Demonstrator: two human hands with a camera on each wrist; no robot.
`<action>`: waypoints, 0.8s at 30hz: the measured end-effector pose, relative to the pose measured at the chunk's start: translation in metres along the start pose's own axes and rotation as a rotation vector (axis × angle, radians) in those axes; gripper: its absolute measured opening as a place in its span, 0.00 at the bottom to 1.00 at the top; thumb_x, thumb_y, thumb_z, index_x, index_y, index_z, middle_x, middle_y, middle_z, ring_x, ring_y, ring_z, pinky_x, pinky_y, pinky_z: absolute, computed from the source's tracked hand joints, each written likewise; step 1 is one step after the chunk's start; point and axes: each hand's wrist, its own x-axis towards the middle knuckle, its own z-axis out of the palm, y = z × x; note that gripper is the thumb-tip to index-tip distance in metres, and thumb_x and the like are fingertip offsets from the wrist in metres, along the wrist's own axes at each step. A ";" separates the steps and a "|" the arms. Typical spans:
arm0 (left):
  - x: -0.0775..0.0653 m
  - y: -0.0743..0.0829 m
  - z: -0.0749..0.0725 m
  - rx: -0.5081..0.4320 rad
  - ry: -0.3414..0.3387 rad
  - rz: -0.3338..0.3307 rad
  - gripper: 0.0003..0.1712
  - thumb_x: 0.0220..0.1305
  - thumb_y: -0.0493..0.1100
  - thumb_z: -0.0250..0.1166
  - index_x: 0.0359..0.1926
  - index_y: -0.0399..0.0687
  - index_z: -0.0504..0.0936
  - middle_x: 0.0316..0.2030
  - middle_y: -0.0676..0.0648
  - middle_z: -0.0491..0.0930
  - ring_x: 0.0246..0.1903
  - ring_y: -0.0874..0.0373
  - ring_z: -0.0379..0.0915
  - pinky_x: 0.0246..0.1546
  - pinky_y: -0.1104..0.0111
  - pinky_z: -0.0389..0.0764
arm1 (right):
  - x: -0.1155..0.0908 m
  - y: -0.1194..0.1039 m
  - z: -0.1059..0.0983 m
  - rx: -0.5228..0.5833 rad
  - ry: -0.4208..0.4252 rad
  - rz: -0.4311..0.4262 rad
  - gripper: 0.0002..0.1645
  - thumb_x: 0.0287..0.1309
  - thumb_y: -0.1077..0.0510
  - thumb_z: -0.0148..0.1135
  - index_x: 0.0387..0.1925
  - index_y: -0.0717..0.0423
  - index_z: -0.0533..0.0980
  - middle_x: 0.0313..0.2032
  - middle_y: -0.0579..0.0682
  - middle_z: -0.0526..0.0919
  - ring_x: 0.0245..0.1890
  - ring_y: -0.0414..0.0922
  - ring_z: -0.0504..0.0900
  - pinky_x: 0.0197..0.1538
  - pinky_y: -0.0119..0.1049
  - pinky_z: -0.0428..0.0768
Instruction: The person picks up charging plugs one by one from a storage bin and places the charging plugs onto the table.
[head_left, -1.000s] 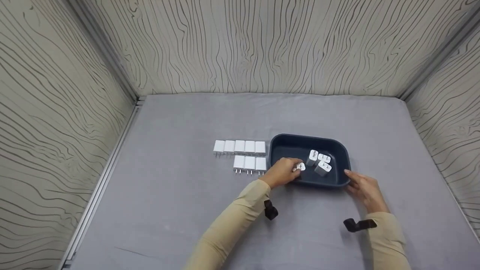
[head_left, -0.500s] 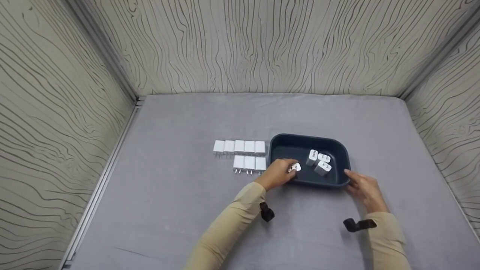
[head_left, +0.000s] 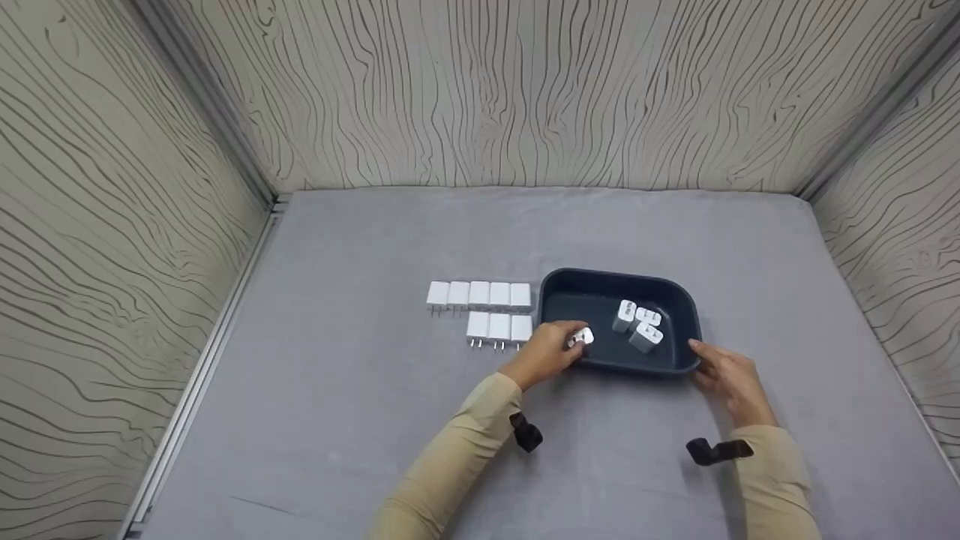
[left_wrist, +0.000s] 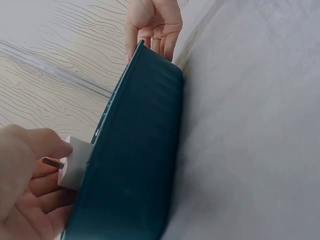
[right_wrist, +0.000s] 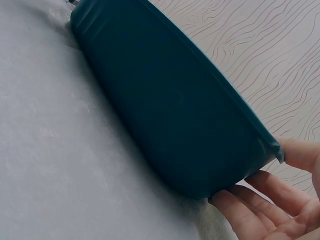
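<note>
My left hand [head_left: 546,351] pinches a white charger plug [left_wrist: 77,162] between thumb and fingers, over the near left rim of the dark blue plastic bin [head_left: 622,282]. One metal prong shows beside the thumb in the left wrist view. At the bin's near right corner, my right hand [head_left: 733,379] grips the rim, thumb on top and fingers against the outer wall [right_wrist: 180,100]. Three white charger plugs stand together inside the bin, one of them the front charger plug [head_left: 646,337]. Their prongs are hidden.
Left of the bin, white charger plugs lie in two neat rows on the grey cloth, prongs toward me. The back row [head_left: 479,293] has several, the front row [head_left: 499,327] three. Patterned panels [head_left: 480,90] wall in the table at the back and sides.
My left hand has drawn back to the left with the charger plug, from farther inside the bin to its near left rim. The right hand and the bin stay put.
</note>
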 end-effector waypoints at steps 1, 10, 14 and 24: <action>-0.001 -0.001 -0.001 -0.005 0.008 0.001 0.18 0.65 0.39 0.59 0.55 0.38 0.79 0.50 0.42 0.84 0.49 0.55 0.82 0.51 0.71 0.81 | 0.000 0.000 0.000 0.007 -0.003 0.002 0.05 0.57 0.50 0.66 0.27 0.38 0.78 0.30 0.29 0.84 0.34 0.26 0.83 0.44 0.22 0.83; -0.012 -0.006 -0.010 -0.067 0.073 -0.004 0.20 0.64 0.38 0.59 0.56 0.37 0.78 0.52 0.40 0.83 0.52 0.52 0.81 0.54 0.68 0.81 | 0.000 0.001 0.000 0.010 0.005 0.021 0.07 0.58 0.50 0.66 0.25 0.36 0.78 0.30 0.29 0.82 0.35 0.25 0.82 0.43 0.22 0.83; -0.015 -0.008 -0.012 -0.079 0.078 -0.015 0.20 0.64 0.37 0.59 0.57 0.37 0.78 0.52 0.39 0.83 0.51 0.52 0.81 0.52 0.68 0.81 | 0.000 0.001 0.000 0.007 0.005 0.020 0.07 0.57 0.49 0.66 0.25 0.36 0.78 0.30 0.29 0.82 0.35 0.25 0.82 0.43 0.21 0.82; -0.022 -0.013 -0.016 -0.091 0.136 0.001 0.19 0.64 0.37 0.59 0.56 0.36 0.78 0.49 0.39 0.84 0.47 0.53 0.82 0.49 0.68 0.82 | -0.001 0.001 0.001 0.029 0.012 0.020 0.08 0.56 0.50 0.67 0.24 0.36 0.78 0.28 0.29 0.82 0.35 0.25 0.82 0.42 0.21 0.82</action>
